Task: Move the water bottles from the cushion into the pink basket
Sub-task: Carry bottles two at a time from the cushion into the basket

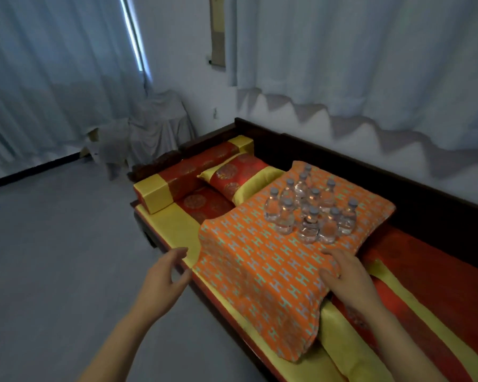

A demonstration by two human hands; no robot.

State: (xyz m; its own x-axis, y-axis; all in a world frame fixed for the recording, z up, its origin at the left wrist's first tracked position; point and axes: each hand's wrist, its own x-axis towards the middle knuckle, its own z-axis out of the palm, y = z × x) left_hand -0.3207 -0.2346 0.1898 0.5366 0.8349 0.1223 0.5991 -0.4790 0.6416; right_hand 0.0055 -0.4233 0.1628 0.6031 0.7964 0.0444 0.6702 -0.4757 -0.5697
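Several small clear water bottles (309, 210) with grey caps stand upright in a cluster on the far part of an orange patterned cushion (262, 271), which lies on a red and yellow bench. My right hand (345, 277) rests on the cushion's near right edge, just in front of the bottles, fingers spread and holding nothing. My left hand (163, 274) hovers open beside the cushion's left edge, above the bench front. No pink basket is in view.
A red and gold pillow (240, 177) and a long bolster (193, 175) lie at the bench's far left end. The dark wooden bench back (398, 186) runs along the curtained wall. A cloth-covered chair (155, 125) stands in the corner; grey floor (53, 257) spreads to the left.
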